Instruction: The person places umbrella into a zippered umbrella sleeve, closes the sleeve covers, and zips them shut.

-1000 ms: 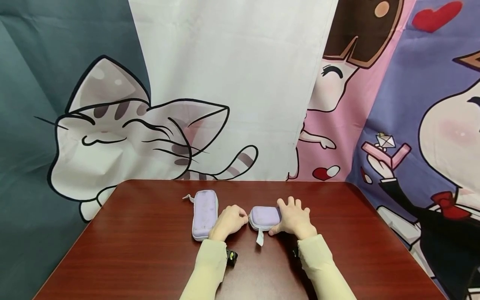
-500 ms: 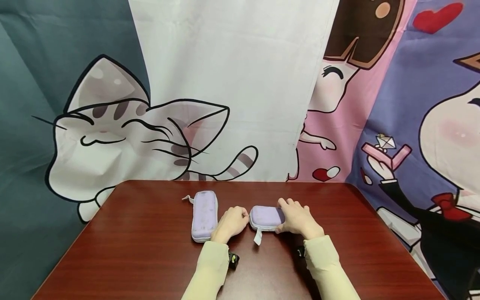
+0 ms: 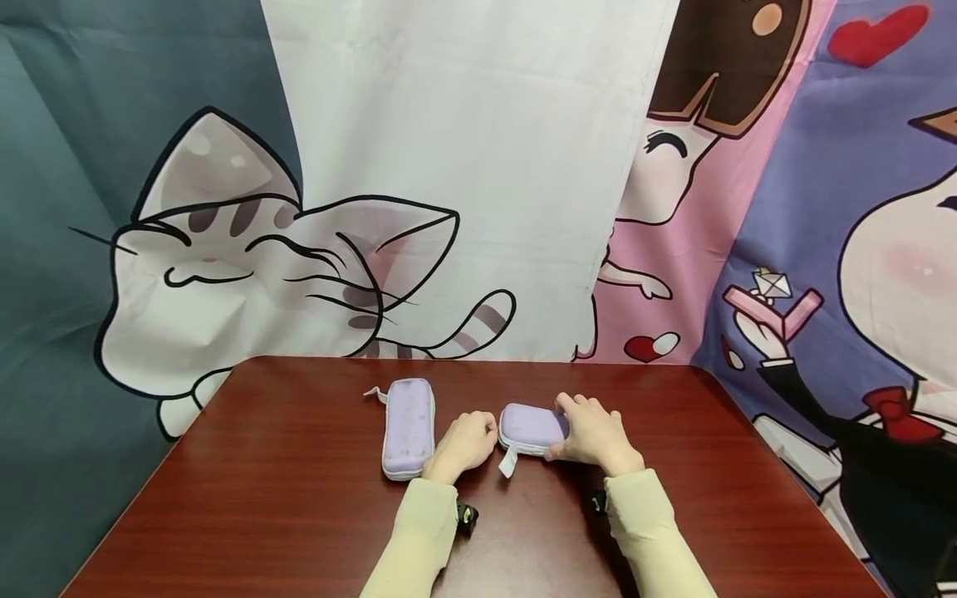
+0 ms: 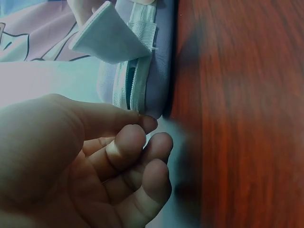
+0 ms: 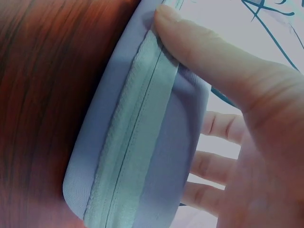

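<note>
A small lilac zip case [image 3: 532,426] lies on the table between the two hands. My right hand [image 3: 596,437] grips its right end, thumb on the near side and fingers over the far side. In the right wrist view the thumb presses beside the closed stretch of zipper [image 5: 137,128]. At the case's left end, my left hand [image 3: 468,442] pinches at the zipper with thumb and index finger; the pull itself is hidden by the fingertips. The left wrist view shows a short gap between the zipper teeth [image 4: 130,85], just below a pale fabric tab [image 4: 111,35].
A longer lilac zip case [image 3: 408,429] lies left of the left hand, with a pale strap [image 3: 375,392] at its far end. The brown wooden table [image 3: 299,515] runs back to a printed cartoon curtain [image 3: 478,166].
The small case has turned slightly, and its tab has swung left. My right hand has shifted a little right and its fingers are less spread. The left hand has barely moved.
</note>
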Demonstrator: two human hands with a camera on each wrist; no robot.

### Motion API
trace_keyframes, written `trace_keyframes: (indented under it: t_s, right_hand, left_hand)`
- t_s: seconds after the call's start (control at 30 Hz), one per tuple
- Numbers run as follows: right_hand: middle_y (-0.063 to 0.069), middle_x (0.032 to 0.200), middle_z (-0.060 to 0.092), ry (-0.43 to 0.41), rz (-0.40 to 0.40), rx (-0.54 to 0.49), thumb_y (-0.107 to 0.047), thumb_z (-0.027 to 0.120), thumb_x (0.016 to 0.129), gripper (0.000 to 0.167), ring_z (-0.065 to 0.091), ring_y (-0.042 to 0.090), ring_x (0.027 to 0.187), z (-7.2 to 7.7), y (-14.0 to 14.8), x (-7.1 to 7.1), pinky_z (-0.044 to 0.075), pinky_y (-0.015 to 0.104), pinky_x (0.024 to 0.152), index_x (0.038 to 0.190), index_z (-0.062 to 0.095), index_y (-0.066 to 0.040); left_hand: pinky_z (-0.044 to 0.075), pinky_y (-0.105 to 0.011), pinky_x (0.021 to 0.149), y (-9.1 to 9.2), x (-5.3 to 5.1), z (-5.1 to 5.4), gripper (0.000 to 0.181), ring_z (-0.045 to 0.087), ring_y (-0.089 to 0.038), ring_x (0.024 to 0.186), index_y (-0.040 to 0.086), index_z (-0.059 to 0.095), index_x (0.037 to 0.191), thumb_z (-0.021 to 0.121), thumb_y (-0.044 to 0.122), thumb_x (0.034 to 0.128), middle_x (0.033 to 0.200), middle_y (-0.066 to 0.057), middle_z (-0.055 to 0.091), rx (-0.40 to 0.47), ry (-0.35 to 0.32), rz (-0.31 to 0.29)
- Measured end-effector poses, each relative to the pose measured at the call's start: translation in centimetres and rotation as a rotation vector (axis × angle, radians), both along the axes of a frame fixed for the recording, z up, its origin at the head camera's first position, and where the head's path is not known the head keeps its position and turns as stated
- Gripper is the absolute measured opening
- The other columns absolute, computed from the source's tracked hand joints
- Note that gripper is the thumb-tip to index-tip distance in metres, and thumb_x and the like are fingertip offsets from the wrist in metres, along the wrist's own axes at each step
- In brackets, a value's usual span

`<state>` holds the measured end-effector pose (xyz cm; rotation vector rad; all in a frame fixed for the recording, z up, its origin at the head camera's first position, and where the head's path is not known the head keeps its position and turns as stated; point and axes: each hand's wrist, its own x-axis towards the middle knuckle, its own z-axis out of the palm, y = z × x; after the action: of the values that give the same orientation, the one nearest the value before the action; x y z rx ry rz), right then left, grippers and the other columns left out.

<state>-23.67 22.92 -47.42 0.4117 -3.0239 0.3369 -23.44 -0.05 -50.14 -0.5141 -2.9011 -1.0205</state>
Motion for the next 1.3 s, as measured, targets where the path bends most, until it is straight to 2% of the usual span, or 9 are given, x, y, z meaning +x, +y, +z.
trace_keyframes:
  t_s: [0.2, 0.4, 0.6, 0.73, 0.9, 1.03, 1.17, 1.3]
  right_hand:
    - [0.0, 0.091, 0.054, -0.001, -0.016, 0.002, -0.047, 0.091, 0.055, 0.064, 0.053, 0.026, 0.093, 0.1, -0.2, -0.3, 0.039, 0.051, 0.067, 0.1, 0.056, -0.02]
    - [-0.001, 0.092, 0.055, -0.006, -0.026, 0.003, -0.049, 0.091, 0.055, 0.061, 0.052, 0.025, 0.094, 0.4, -0.4, -0.4, 0.039, 0.051, 0.067, 0.099, 0.057, -0.021]
    - [0.0, 0.09, 0.055, 0.001, -0.067, -0.015, -0.052, 0.09, 0.056, 0.061, 0.052, 0.026, 0.093, 0.4, -0.3, -0.3, 0.04, 0.054, 0.067, 0.098, 0.058, -0.022]
    - [0.001, 0.091, 0.054, 0.001, -0.092, -0.021, -0.053, 0.089, 0.056, 0.061, 0.051, 0.027, 0.093, 0.1, -0.2, -0.3, 0.04, 0.055, 0.065, 0.098, 0.058, -0.022]
    - [0.003, 0.093, 0.054, -0.002, -0.098, -0.02, -0.055, 0.088, 0.056, 0.061, 0.05, 0.028, 0.094, -0.3, -0.2, -0.3, 0.041, 0.056, 0.063, 0.098, 0.058, -0.022]
    - [0.003, 0.093, 0.054, 0.0, -0.107, -0.012, -0.055, 0.087, 0.056, 0.061, 0.05, 0.028, 0.094, -0.5, -0.3, -0.2, 0.042, 0.056, 0.063, 0.099, 0.058, -0.022]
    - [0.005, 0.094, 0.055, 0.011, -0.107, -0.009, -0.055, 0.087, 0.056, 0.062, 0.05, 0.029, 0.094, -0.5, -0.4, -0.1, 0.042, 0.057, 0.062, 0.101, 0.059, -0.022]
    - [0.006, 0.095, 0.055, 0.012, -0.1, -0.008, -0.055, 0.087, 0.057, 0.065, 0.05, 0.03, 0.094, -0.6, -0.6, 0.1, 0.044, 0.057, 0.06, 0.104, 0.059, -0.019]
  left_hand:
    - [0.044, -0.033, 0.065, -0.4, -0.2, 0.1, 0.017, 0.052, -0.017, 0.065, 0.014, 0.063, 0.076, 0.059, 0.008, 0.0913, 0.066, 0.003, 0.053, -0.015, 0.006, -0.025]
    - [0.044, -0.033, 0.066, -0.8, -0.4, 0.4, 0.013, 0.052, -0.016, 0.066, 0.011, 0.065, 0.08, 0.059, 0.009, 0.0918, 0.066, 0.003, 0.053, -0.024, 0.011, -0.058]
    - [0.044, -0.03, 0.062, -0.9, -0.5, 0.5, 0.013, 0.054, -0.01, 0.057, 0.01, 0.065, 0.082, 0.06, 0.012, 0.0946, 0.058, 0.006, 0.056, 0.001, -0.044, -0.074]
    - [0.043, -0.029, 0.06, -0.6, -0.5, 0.6, 0.014, 0.054, -0.008, 0.055, 0.012, 0.065, 0.082, 0.059, 0.012, 0.0947, 0.056, 0.008, 0.056, 0.004, -0.054, -0.082]
    - [0.043, -0.029, 0.061, -0.4, -0.3, 0.6, 0.015, 0.053, -0.011, 0.059, 0.016, 0.063, 0.08, 0.06, 0.011, 0.0936, 0.061, 0.008, 0.056, -0.015, -0.046, -0.084]
    - [0.042, -0.029, 0.064, -0.2, -0.1, 0.5, 0.014, 0.051, -0.011, 0.062, 0.016, 0.063, 0.082, 0.06, 0.012, 0.0944, 0.067, 0.006, 0.055, -0.024, -0.04, -0.108]
    - [0.042, -0.028, 0.064, 0.2, 0.1, 0.3, 0.013, 0.053, -0.007, 0.058, 0.015, 0.064, 0.082, 0.06, 0.011, 0.0947, 0.06, 0.009, 0.055, -0.004, -0.052, -0.134]
    - [0.042, -0.027, 0.06, 0.4, 0.2, -0.1, 0.017, 0.054, -0.005, 0.051, 0.014, 0.061, 0.077, 0.06, 0.01, 0.0941, 0.051, 0.009, 0.053, 0.028, -0.071, -0.128]
